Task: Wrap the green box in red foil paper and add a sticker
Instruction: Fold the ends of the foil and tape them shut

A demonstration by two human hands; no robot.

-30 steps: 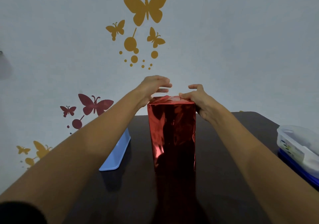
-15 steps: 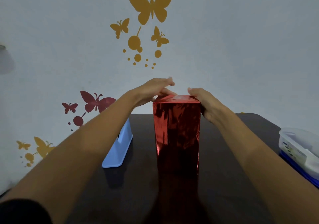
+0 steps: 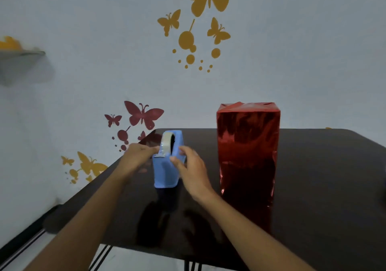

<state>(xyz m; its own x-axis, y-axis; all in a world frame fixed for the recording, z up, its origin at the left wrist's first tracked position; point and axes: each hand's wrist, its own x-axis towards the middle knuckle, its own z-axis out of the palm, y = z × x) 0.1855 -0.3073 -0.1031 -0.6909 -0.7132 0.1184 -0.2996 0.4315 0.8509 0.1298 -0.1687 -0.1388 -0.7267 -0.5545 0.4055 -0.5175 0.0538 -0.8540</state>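
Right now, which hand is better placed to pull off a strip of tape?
Left, probably. The left hand is right at the tape on the roll's near side, while the right hand grips the dispenser and looks set to steady it.

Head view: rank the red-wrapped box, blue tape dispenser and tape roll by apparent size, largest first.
1. red-wrapped box
2. blue tape dispenser
3. tape roll
All at similar depth, so ranking seems reliable.

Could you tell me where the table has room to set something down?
Bare table lies right of the wrapped box and at the near edge between the forearms. Crowded: tape dispenser, with left hand and right hand on it.
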